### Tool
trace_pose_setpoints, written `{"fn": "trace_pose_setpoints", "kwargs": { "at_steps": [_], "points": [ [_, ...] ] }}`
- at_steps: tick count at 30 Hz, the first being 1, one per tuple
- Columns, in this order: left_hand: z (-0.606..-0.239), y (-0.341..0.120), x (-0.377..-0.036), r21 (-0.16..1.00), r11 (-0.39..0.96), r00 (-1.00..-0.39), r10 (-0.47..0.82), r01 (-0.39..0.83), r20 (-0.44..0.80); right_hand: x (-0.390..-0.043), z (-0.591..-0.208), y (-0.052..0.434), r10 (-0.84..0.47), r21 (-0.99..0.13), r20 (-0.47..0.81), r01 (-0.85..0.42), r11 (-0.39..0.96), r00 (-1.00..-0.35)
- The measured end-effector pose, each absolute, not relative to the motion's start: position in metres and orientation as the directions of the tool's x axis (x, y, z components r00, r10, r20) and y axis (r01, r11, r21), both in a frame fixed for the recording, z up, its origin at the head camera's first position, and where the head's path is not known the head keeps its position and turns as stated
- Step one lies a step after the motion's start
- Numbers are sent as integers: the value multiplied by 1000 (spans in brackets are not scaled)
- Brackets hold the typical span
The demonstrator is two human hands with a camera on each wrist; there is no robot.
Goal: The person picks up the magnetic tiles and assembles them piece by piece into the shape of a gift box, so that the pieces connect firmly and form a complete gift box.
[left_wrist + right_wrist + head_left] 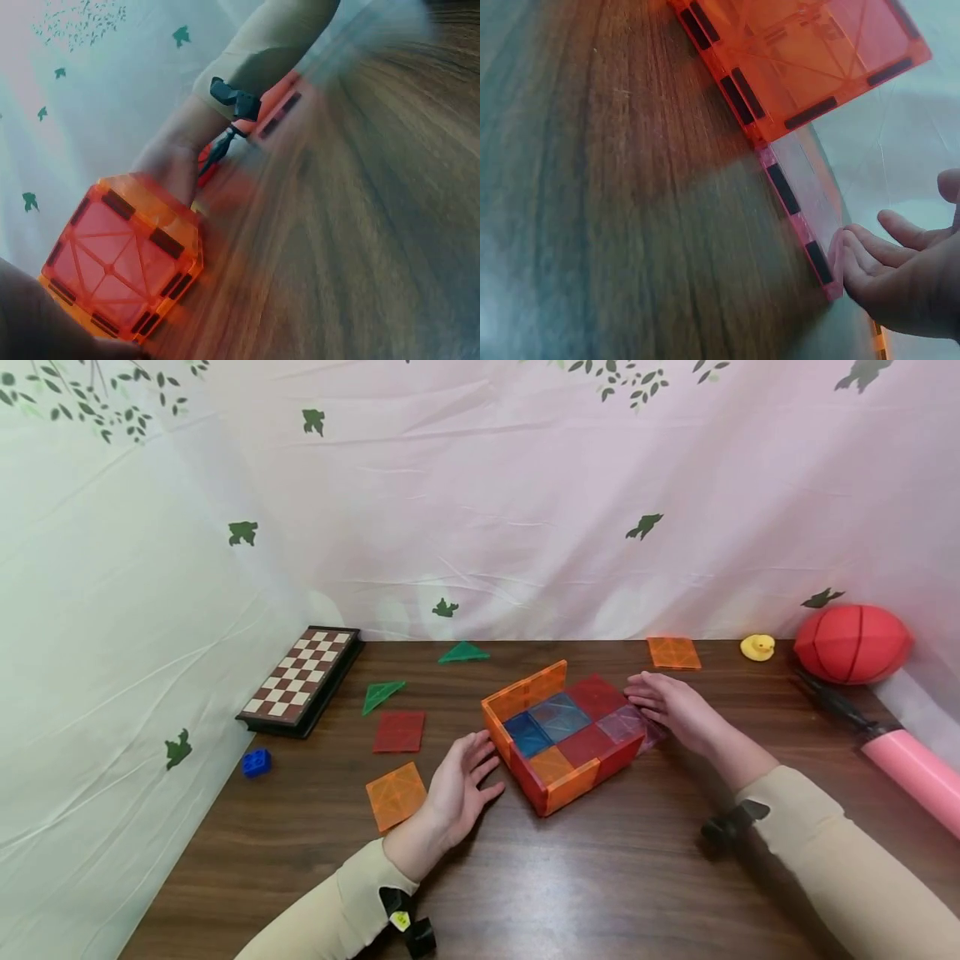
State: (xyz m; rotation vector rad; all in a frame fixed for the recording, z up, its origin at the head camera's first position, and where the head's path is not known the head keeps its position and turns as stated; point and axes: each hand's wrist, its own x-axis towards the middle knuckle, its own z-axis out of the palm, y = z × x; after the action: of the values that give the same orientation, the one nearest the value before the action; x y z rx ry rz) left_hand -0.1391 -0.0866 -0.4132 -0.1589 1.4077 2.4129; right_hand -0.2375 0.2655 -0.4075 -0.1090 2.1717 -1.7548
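A shallow open box of see-through magnetic tiles [573,787] stands mid-table, its floor a patchwork of red, blue, orange and purple squares. Orange and red walls rise along its left side and front. At its left side my left hand [459,789] has relaxed fingers, their tips at the wall. Against the right side lies a pale purple tile [802,187]. The fingertips of my right hand [686,714] touch the tile's outer end, with the thumb held apart in the right wrist view. A red wall tile [109,266] fills the left wrist view's lower left.
Left of the box lie an orange tile [396,795], a red tile [399,732] and green triangles [383,695]. A chessboard [303,677] and blue brick [257,762] are farther left. Behind are an orange tile [673,652], rubber duck [757,647], red ball [853,643] and pink pump [911,772].
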Motion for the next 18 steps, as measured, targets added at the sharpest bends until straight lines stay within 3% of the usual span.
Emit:
{"fn": "trace_pose_setpoints", "kwargs": {
  "at_steps": [7, 18],
  "points": [
    [-418, -88, -145, 838, -425, -929, 289, -343, -233, -232, -406, 265, -255, -940, -261, 185, 287, -931],
    [-418, -95, -169, 843, -385, -911, 320, -375, -259, -186, -406, 274, -214, -936, -262, 194, 293, -941]
  ]
}}
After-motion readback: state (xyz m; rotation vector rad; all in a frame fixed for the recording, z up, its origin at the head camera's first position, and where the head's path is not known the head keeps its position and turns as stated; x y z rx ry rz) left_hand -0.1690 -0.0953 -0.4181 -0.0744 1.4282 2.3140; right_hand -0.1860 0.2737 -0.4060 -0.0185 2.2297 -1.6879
